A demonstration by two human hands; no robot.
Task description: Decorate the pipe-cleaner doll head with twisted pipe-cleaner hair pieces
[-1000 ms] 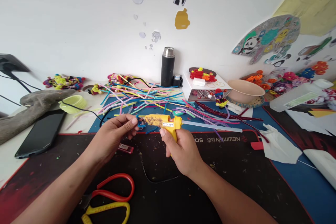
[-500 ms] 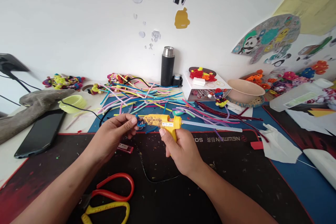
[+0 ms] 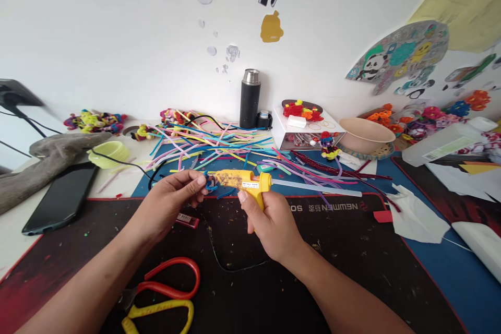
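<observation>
My right hand [image 3: 270, 219] is wrapped round the handle of a yellow glue gun [image 3: 235, 179], whose body has brown stains near the front. A long translucent glue stick [image 3: 313, 187] sticks out of its back end. Between the thumb and fingers of my left hand [image 3: 178, 190] is a small bent piece of blue pipe cleaner [image 3: 211, 183]. The gun's nozzle points left at this blue piece; whether they touch I cannot tell. Below my left hand, a small red-and-white packet [image 3: 187, 219] lies on the black mat [image 3: 250, 292].
Scissors [image 3: 168, 292] with red and yellow handles lie front left. Loose pipe cleaners [image 3: 211, 141] spread behind my hands. A black flask [image 3: 250, 99], a white box [image 3: 309, 140] and a beige bowl [image 3: 367, 135] stand along the wall. A phone [image 3: 60, 198] lies left.
Almost nothing differs. The blue pipe cleaner piece has turned or shifted very slightly in my left hand, and the glue gun has moved a touch to the right.
</observation>
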